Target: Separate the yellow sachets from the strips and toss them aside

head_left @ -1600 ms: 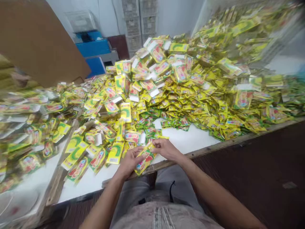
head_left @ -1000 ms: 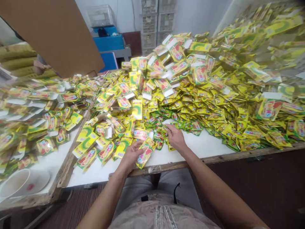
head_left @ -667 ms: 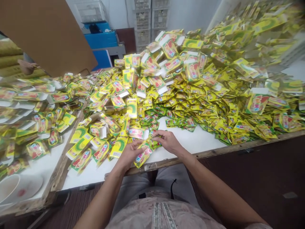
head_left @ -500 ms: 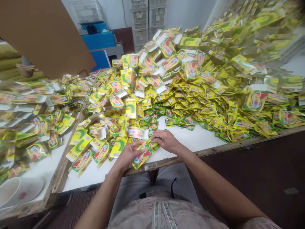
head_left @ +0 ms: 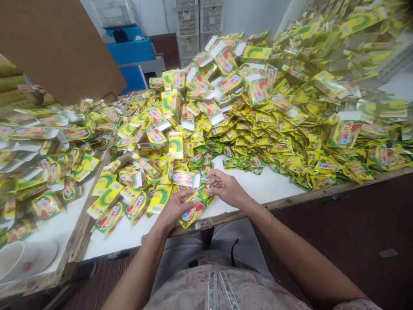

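My left hand [head_left: 176, 209] is closed around a small yellow and green carton [head_left: 194, 214] with red fruit pictures, held tilted at the table's front edge. The fingers of my right hand [head_left: 226, 187] are curled in at the carton's upper end, beside a green packet [head_left: 208, 197]. Whether that packet sits in the carton or between my right fingertips is hard to make out. Just beyond my hands lies another carton [head_left: 183, 178] with its white flap open. Several more cartons, such as a yellow one with a barcode [head_left: 159, 199], lie left of my left hand.
A tall heap of yellow and green packets [head_left: 277, 137] fills the table's back and right, with open cartons [head_left: 226, 58] on top. A wooden strip [head_left: 85, 224] divides off more cartons at left. A white cup [head_left: 19, 260], a cardboard sheet [head_left: 61, 47] and plastic crates [head_left: 189, 21] surround this.
My right hand has loosened from a tight pinch, its fingers lifting slightly at the carton's end. My left hand still holds the carton in nearly the same place.
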{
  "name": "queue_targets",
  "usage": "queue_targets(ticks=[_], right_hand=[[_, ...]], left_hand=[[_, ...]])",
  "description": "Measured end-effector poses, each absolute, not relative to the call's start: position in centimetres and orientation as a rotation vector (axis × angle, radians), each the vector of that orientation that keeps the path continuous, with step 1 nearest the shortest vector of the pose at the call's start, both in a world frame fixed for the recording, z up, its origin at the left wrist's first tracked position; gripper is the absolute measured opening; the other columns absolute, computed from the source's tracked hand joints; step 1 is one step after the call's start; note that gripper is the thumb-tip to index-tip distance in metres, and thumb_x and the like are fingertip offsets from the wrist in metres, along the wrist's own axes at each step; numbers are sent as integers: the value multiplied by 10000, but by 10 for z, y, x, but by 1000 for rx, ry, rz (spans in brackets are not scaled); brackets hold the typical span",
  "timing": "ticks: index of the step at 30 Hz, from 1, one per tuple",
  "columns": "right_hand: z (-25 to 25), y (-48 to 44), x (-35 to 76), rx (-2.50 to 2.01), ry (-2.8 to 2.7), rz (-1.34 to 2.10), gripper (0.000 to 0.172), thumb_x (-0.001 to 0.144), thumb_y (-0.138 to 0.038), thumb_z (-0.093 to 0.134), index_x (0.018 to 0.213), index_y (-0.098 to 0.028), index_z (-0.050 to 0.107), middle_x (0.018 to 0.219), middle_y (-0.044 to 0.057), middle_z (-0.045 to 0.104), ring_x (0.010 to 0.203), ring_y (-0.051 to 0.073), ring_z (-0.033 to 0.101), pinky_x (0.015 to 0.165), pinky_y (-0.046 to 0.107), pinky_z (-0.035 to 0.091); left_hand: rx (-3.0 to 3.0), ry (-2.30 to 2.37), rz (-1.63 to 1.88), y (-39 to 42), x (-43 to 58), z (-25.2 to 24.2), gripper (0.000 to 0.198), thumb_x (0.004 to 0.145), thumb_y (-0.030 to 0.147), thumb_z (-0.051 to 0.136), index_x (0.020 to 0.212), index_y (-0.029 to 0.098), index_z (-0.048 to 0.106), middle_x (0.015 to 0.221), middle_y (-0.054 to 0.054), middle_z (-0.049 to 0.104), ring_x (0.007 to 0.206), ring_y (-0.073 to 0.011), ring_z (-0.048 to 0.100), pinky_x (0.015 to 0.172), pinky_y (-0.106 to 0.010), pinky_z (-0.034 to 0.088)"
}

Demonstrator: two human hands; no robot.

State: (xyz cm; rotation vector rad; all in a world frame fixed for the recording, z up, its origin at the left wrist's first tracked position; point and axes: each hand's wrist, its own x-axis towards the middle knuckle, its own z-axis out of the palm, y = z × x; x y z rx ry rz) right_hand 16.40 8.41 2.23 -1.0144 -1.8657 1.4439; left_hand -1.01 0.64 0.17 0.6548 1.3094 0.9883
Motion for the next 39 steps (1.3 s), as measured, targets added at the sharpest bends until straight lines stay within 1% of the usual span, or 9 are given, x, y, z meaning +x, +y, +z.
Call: queue_targets(ticks=[4,8,16,20,24,28,31,36,39], right_hand=[[25,78,167,-1091,-1881,1464,350,655,-167,657,961,-223,495,693,-60,536,625,98,514,621,246,437],[19,74,171,-1073,-1725,1647,496,582,-191,717,1015,-215,475,716,-57,529,652,105,532,609,242,451],[22,71,174,-1169,-1614,1745,467,542,-200,717,933,-202,462,678,-66,539,615,99,523,590,236,425],[26,67,172,-1180,-1791,1595,371,607,-157,637,929,-215,463,620,-82,506,571,93,493,548,217,377],[28,60,172,-1039,-1878,1715,323,715,-193,549,1015,-214,430,636,-69,529,560,91,486,562,223,372],[30,57,171,-994,-1972,1668,431,736,-264,602,1114,-211,403,635,-74,525,537,89,462,520,209,337],[30,54,168,-1000,-2022,1631,460,711,-191,613,1130,-222,426,581,-99,484,525,86,453,513,199,330],[25,45,163,-1124,-1918,1551,541,645,-109,631,1136,-236,445,669,-71,571,614,110,537,575,215,386],[22,40,161,-1151,-1980,1480,579,627,-67,610,1153,-253,454,613,-95,548,550,94,487,544,206,347]], left_hand=[[686,1302,986,5,-8,-1,498,478,291,857,921,133,692,626,-1,699,542,-124,614,546,-214,462],[651,1265,1018,3,-8,1,461,494,293,852,899,134,700,721,-26,728,595,-133,639,605,-233,493],[646,1251,1026,2,-6,5,496,481,289,858,919,124,697,715,-32,731,593,-140,645,615,-247,511],[651,1252,1052,4,-4,5,512,450,265,869,912,130,697,677,-19,724,578,-132,637,599,-230,497],[664,1267,1011,3,-5,7,481,458,287,862,885,130,706,673,-22,720,573,-136,631,594,-234,489],[751,1298,953,2,-5,5,441,492,309,843,874,128,716,613,-15,692,525,-131,601,544,-225,455],[756,1288,961,0,-4,1,444,524,353,822,895,131,718,595,-18,678,528,-148,602,534,-239,450],[755,1256,955,-4,-5,0,463,558,392,802,929,130,712,598,-21,673,526,-150,599,534,-245,448],[794,1248,927,-5,-3,1,454,577,395,791,937,130,714,581,-20,665,518,-153,595,526,-246,443]])
